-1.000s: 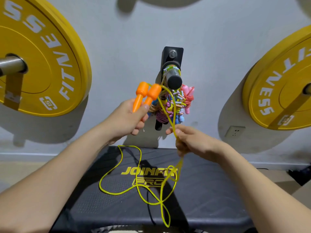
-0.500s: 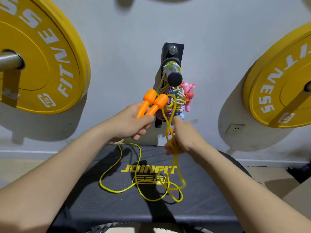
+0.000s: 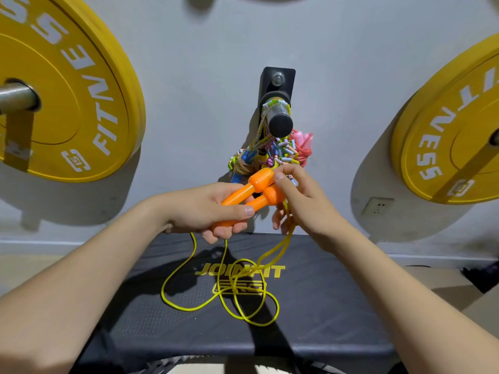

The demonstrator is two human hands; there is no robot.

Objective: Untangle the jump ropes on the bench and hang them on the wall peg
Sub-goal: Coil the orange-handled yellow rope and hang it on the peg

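Observation:
My left hand [image 3: 208, 209] grips both orange handles [image 3: 252, 194] of a jump rope, side by side and pointing up to the right. My right hand [image 3: 302, 201] touches the handle tops with thumb and forefinger and holds the yellow rope [image 3: 280, 247] running down from them. The rest of the yellow cord lies in loose loops [image 3: 243, 300] on the black bench [image 3: 337, 306]. Just above my hands, the black wall peg [image 3: 279, 122] carries a bundle of several coloured jump ropes [image 3: 270, 155], beaded and pink ones among them.
Yellow weight plates hang on the grey wall at the left [image 3: 62, 87] and the right [image 3: 453, 125]. A wall socket [image 3: 378, 206] sits low on the right. The bench bears a yellow logo [image 3: 240, 271].
My hands have come together lower down. The right hand slid up the rope to the handle tops, and the handles tilted further right. The loops on the bench bunched closer.

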